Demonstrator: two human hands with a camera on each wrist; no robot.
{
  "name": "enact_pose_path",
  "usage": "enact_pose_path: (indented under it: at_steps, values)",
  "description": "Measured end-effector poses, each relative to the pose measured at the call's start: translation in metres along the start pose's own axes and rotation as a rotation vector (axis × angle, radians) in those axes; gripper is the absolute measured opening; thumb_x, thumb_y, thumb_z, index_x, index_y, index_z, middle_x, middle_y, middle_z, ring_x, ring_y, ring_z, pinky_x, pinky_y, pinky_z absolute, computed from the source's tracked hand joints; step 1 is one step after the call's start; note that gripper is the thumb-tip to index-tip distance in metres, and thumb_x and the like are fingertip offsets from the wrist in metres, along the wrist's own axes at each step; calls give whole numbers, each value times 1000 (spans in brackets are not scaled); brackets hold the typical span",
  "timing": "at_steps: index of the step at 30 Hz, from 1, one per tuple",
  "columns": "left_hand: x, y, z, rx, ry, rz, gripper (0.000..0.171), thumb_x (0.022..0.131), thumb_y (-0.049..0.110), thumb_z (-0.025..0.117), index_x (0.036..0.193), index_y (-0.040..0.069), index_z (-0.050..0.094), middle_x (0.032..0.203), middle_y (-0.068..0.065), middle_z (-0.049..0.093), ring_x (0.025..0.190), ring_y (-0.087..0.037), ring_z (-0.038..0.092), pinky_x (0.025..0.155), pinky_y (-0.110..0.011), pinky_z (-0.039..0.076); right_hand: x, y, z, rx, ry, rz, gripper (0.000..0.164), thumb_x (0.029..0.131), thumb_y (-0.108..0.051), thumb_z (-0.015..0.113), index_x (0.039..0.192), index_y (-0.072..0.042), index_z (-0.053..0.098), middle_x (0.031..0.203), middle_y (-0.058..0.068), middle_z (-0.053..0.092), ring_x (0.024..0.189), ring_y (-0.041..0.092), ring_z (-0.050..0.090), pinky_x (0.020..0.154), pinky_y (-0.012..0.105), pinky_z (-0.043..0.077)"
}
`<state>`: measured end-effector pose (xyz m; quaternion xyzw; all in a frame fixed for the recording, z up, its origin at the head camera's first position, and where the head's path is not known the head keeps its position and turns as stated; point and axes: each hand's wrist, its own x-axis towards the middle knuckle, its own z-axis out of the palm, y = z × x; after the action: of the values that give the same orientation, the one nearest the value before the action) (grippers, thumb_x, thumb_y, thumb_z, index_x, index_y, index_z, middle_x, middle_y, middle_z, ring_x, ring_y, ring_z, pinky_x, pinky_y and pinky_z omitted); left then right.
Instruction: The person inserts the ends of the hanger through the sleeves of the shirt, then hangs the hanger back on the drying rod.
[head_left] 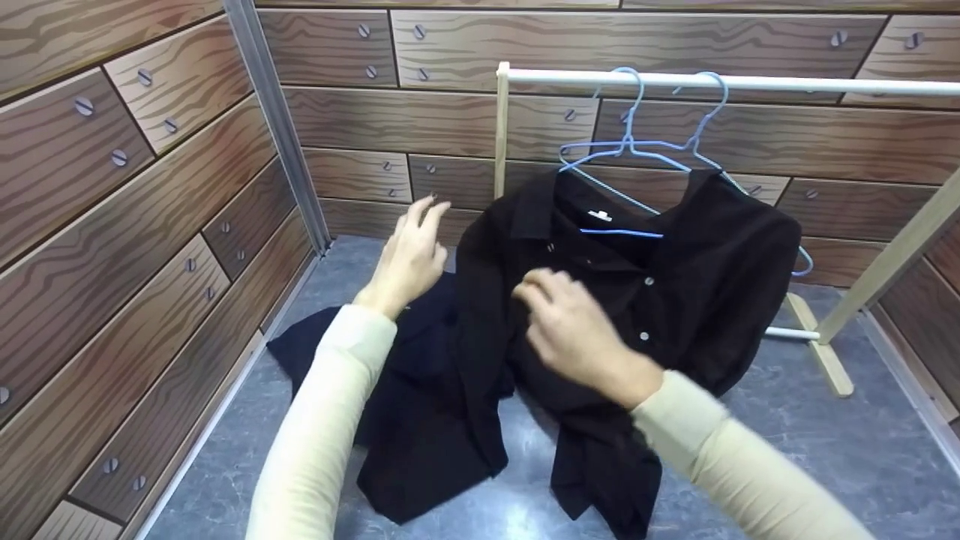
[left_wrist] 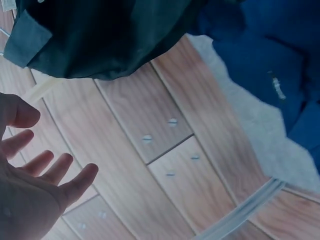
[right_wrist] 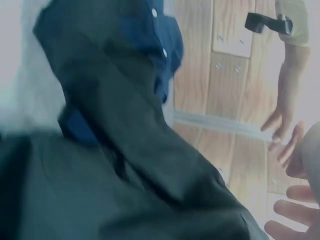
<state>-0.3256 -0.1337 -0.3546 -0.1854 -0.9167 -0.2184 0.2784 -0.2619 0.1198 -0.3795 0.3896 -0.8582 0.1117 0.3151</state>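
A black button-up shirt [head_left: 615,292] hangs at two blue hangers [head_left: 628,142], with a blue bar showing inside its collar. To the left of its shoulder, my left hand [head_left: 409,251] is raised with loosely bent fingers and nothing in them; the left wrist view has the same hand [left_wrist: 45,175] with its fingers spread apart. My right hand [head_left: 570,330], somewhat blurred, is in front of the shirt's chest with relaxed fingers. In the right wrist view the right hand's fingers [right_wrist: 295,212] hold no cloth, and the dark sleeve [right_wrist: 130,115] runs beside them.
A navy garment [head_left: 431,307] lies on the grey surface [head_left: 240,450] to the left, partly behind the shirt's sleeve. The hangers hook over a white rail [head_left: 810,84] on a wooden stand [head_left: 862,270]. Wood-patterned walls [head_left: 345,120] enclose the left and back.
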Motion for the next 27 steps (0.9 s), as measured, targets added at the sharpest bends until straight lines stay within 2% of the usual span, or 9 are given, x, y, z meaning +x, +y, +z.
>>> enact_pose_path:
  at_steps: [9, 13, 17, 22, 24, 27]
  values:
    - [-47, -21, 21, -118, 18, -82, 58, 84, -4, 58, 141, 6, 51, 146, -20, 46, 130, -40, 50, 106, -49, 45, -11, -39, 57, 116, -131, 32, 37, 78, -8, 65, 115, -6, 63, 119, 6, 61, 93, 27, 59, 73, 40, 52]
    - [-70, -25, 33, -126, 7, -112, 58, 84, -4, 60, 140, 8, 52, 144, -19, 48, 128, -41, 51, 102, -51, 48, -15, -53, 79, 138, -183, 29, 38, 79, -9, 65, 116, -6, 63, 119, 5, 62, 92, 27, 60, 71, 40, 53]
    - [-90, -28, 47, -146, 4, -154, 57, 85, -4, 60, 139, 10, 53, 143, -18, 50, 127, -40, 52, 99, -51, 50, -20, -63, 99, 126, -240, -3, 45, 80, -9, 64, 124, -4, 61, 129, 8, 61, 96, 27, 61, 75, 40, 54]
    - [-114, -35, 64, -151, -4, -209, 57, 84, -4, 61, 139, 11, 54, 143, -17, 51, 125, -40, 54, 99, -50, 50, -31, -67, 119, 88, -374, -37, 58, 86, -13, 64, 142, -8, 51, 148, 9, 50, 109, 30, 62, 81, 43, 56]
    - [-123, -38, 69, -133, -9, -216, 56, 84, -3, 62, 138, 10, 55, 142, -18, 52, 124, -41, 55, 98, -52, 50, -37, -64, 124, 67, -418, -38, 63, 86, -15, 65, 146, -12, 46, 146, 7, 52, 108, 30, 61, 82, 43, 55]
    - [-135, -45, 73, -95, -68, -261, 55, 85, 2, 64, 139, 11, 54, 142, -20, 50, 125, -44, 53, 97, -58, 48, -46, -56, 130, 22, -427, -40, 64, 85, -17, 67, 145, -12, 47, 130, 7, 62, 101, 28, 61, 79, 42, 54]
